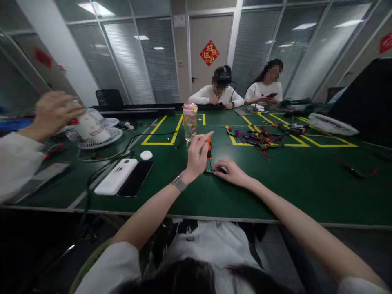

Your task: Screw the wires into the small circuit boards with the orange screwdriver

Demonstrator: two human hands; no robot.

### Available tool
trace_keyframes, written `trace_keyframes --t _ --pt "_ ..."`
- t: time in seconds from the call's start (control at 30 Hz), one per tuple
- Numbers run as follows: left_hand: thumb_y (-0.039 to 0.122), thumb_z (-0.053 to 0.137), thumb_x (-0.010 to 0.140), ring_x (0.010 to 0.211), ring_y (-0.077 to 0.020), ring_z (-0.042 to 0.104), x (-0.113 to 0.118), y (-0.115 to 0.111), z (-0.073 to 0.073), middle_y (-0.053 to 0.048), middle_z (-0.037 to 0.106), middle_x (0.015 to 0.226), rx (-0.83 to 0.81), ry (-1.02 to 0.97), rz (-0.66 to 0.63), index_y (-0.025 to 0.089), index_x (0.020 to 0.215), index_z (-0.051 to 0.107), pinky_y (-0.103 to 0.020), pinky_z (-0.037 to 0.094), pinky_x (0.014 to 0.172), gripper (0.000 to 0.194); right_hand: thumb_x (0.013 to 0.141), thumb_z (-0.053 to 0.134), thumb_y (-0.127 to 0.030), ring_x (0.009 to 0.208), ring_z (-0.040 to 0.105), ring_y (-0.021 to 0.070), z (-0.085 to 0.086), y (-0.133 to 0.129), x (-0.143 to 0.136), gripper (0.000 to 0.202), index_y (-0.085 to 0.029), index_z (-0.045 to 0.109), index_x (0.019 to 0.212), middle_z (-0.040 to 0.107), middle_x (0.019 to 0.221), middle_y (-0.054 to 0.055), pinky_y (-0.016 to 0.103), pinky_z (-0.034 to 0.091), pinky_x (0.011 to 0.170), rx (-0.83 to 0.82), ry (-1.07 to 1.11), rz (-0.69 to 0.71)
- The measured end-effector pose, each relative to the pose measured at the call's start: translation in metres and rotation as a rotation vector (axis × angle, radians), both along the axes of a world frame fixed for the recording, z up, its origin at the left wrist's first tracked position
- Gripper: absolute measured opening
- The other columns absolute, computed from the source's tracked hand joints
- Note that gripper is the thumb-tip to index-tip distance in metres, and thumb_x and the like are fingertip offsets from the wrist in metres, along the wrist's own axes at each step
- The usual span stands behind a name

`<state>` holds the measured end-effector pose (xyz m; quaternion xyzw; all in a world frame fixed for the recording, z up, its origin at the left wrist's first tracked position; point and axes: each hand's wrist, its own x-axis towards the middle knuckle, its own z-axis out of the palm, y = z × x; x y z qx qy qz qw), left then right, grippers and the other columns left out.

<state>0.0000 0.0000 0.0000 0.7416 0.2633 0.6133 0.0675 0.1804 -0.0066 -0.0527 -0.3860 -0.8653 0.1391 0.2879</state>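
My left hand (197, 157), with a watch (179, 183) on its wrist, is raised around an orange and black screwdriver (209, 149), its fingers partly bent at the handle. The screwdriver stands upright, its shaft pointing down at a small green piece with wires (210, 171) on the table. My right hand (231, 172) rests low beside the shaft, fingers closed on the right end of that small piece. Fingers partly hide the piece.
A pink-lidded bottle (190, 122) stands behind my left hand. Bundled wires (260, 136) lie back right. Left are a white power bank (116, 177), a phone (135, 179), a white case (146, 155), cables and a fan (99, 136). A person's hand (56, 112) is far left; two people sit opposite.
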Motion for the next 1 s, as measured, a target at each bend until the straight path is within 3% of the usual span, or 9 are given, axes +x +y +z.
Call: trace_keyframes --t 0.13,0.3,0.4,0.57,0.87,1.0 --pt "0.026 0.041 0.098 0.095 -0.0147 0.056 0.0008 0.0007 0.0001 -0.005 0.062 0.1 0.032 -0.015 0.024 0.021 0.123 0.057 -0.03 0.045 0.088 0.03 0.081 0.065 -0.018 0.082 0.059 0.02 0.0002 0.0009 -0.001 0.007 -0.017 0.068 0.088 0.067 0.083 0.006 0.034 0.044 0.079 -0.004 0.009 0.0" --pt "0.033 0.059 0.09 0.081 -0.0134 0.053 0.0008 -0.0003 0.0013 -0.001 0.053 0.086 0.067 -0.006 0.092 0.022 0.104 0.065 -0.028 0.045 0.077 0.019 0.082 0.065 -0.019 0.082 0.058 0.0203 0.0006 0.0 -0.0006 0.007 -0.018 0.068 0.088 0.067 0.083 0.006 0.035 0.045 0.079 -0.002 0.015 0.0" --pt "0.034 0.053 0.093 0.079 -0.013 0.051 0.0 -0.0015 0.0015 -0.001 0.048 0.085 0.061 -0.013 0.092 0.022 0.102 0.065 -0.027 0.045 0.075 0.02 0.082 0.065 -0.019 0.082 0.058 0.0204 0.0002 -0.0001 -0.0006 0.007 -0.018 0.068 0.088 0.066 0.083 0.005 0.035 0.045 0.078 -0.003 0.019 -0.005" --pt "0.027 0.032 0.1 0.093 -0.0152 0.053 -0.0008 -0.0023 0.0015 -0.005 0.053 0.099 0.016 0.028 0.039 0.022 0.123 0.056 -0.03 0.045 0.085 0.033 0.082 0.065 -0.018 0.082 0.058 0.0204 -0.0011 0.001 -0.0007 0.008 -0.018 0.069 0.088 0.066 0.082 0.005 0.035 0.044 0.079 -0.002 0.019 0.0" --pt "0.031 0.059 0.089 0.084 -0.0138 0.052 0.0011 0.0001 0.001 -0.002 0.05 0.09 0.047 -0.015 0.138 0.02 0.106 0.062 -0.028 0.046 0.08 0.02 0.082 0.065 -0.018 0.083 0.058 0.0204 -0.0006 0.0007 -0.0007 0.007 -0.018 0.068 0.088 0.066 0.083 0.006 0.035 0.045 0.08 -0.007 0.015 -0.002" --pt "0.033 0.046 0.096 0.087 -0.0144 0.053 0.0005 -0.0008 0.0004 -0.003 0.05 0.093 0.023 0.011 0.09 0.022 0.115 0.06 -0.029 0.046 0.082 0.026 0.082 0.065 -0.018 0.083 0.058 0.0204 0.0004 0.0003 -0.0011 0.007 -0.018 0.068 0.088 0.066 0.083 0.006 0.035 0.045 0.08 -0.005 0.009 -0.001"
